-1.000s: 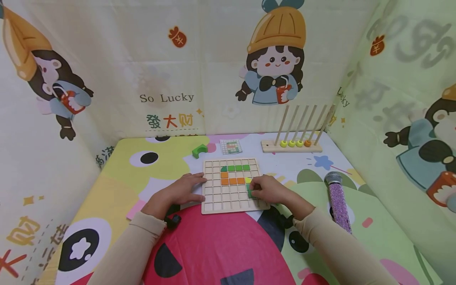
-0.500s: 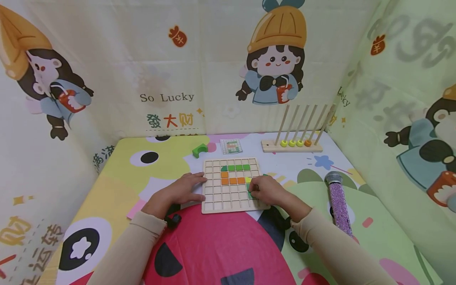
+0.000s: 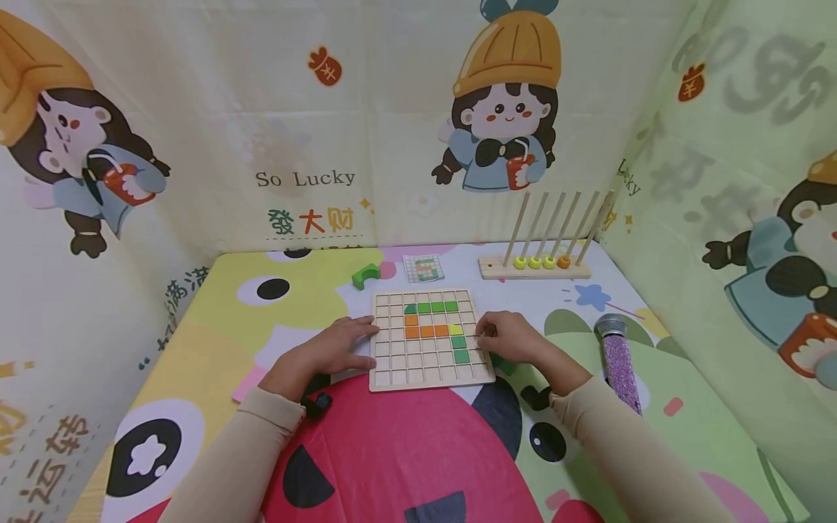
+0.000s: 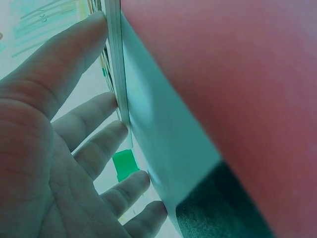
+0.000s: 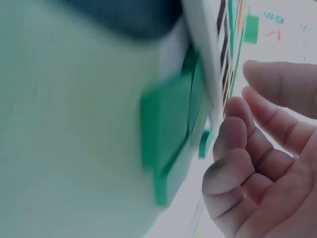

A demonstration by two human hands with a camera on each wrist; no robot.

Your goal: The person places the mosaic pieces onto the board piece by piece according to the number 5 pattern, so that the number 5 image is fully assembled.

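We see the loose green blocks on the worktop just off the right edge of the wooden grid board, below the right hand and a little toward the near side. The right hand is much the nearer; the board's whole width parts the left hand from them. The blocks lie along that edge; whether they touch it we cannot tell, since the right hand and wrist partly cover them from above.

The right hand is loosely curled, thumb and forefinger close together, and we see nothing in its hold. The left hand has its fingers spread and nearly straight, thumb and fingertips against the board's left edge.

On the board, which looks roughly square, we see green squares, orange pieces and a yellow piece.

Beyond the board lie a green arch block, a patterned card and a peg rack. The microphone lies outside the right forearm. We see nothing standing between the right hand and the blocks.
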